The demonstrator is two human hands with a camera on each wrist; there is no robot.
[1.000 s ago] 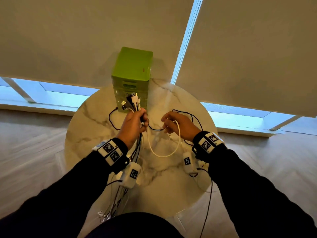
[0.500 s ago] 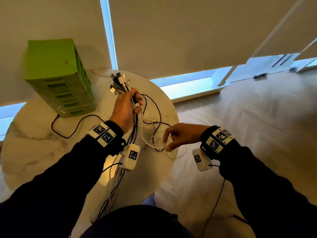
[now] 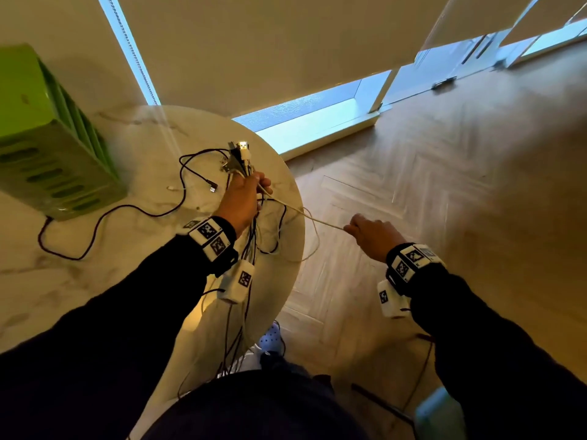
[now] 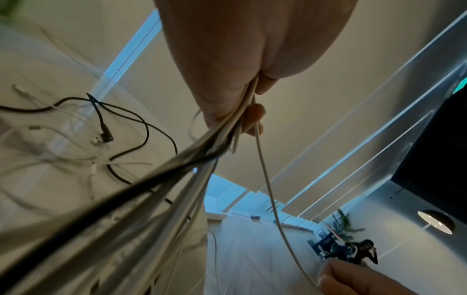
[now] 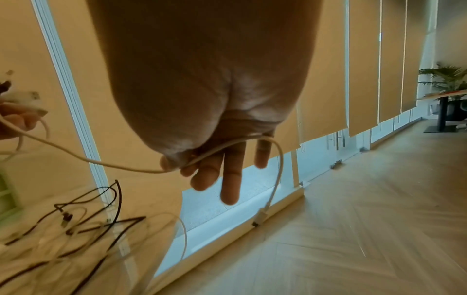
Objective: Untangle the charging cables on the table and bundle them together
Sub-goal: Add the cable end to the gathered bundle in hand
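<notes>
My left hand (image 3: 244, 195) grips a bunch of black and white cables (image 3: 239, 157) over the round marble table (image 3: 133, 281), plug ends sticking up above the fist; the bunch (image 4: 192, 157) hangs down past the wrist. One white cable (image 3: 305, 214) runs taut from that fist rightward to my right hand (image 3: 370, 231), out beyond the table edge over the floor. In the right wrist view thumb and forefinger pinch this white cable (image 5: 121, 166), and its free plug end (image 5: 260, 217) dangles past the fingers (image 5: 230, 179). A loose black cable (image 3: 187, 176) and a white one (image 4: 50, 153) lie on the table.
A green slotted box (image 3: 47, 147) stands at the table's back left, a black cord (image 3: 95, 227) running from its base. Blinds and low windows line the wall. Wood floor (image 3: 444, 185) stretches to the right. Another person (image 4: 359, 253) shows far off in the left wrist view.
My right hand has moved right, off the table, drawing the white cable out taut from the bunch. The head view has swung right; the left hand keeps its grip.
</notes>
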